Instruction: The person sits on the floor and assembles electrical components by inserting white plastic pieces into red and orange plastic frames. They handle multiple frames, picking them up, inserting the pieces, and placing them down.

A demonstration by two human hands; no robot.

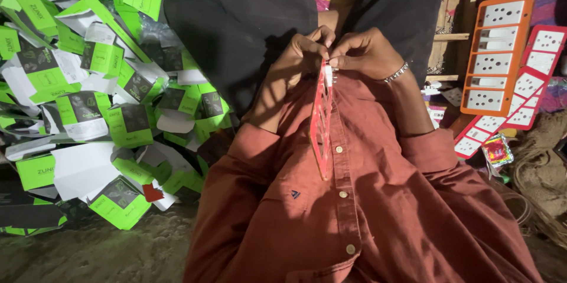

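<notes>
Head view looked down the person's rust-red shirt (354, 212). Landmark: red switch plate (322, 123), held edge-on against the chest. Left hand (298, 59) pinched closed on the plate's top edge from the left; right hand (366, 53) closed on a small white switch piece (328, 73) at that same edge. Left of the plate, a heap of green-and-white cartons (100, 100) on the floor; right of it, more plates, orange (496, 53) and red (525, 94). Risk, as judged: the small piece could slip from so narrow a pinch, or sit crooked, since the plate had only fingertip support.
</notes>
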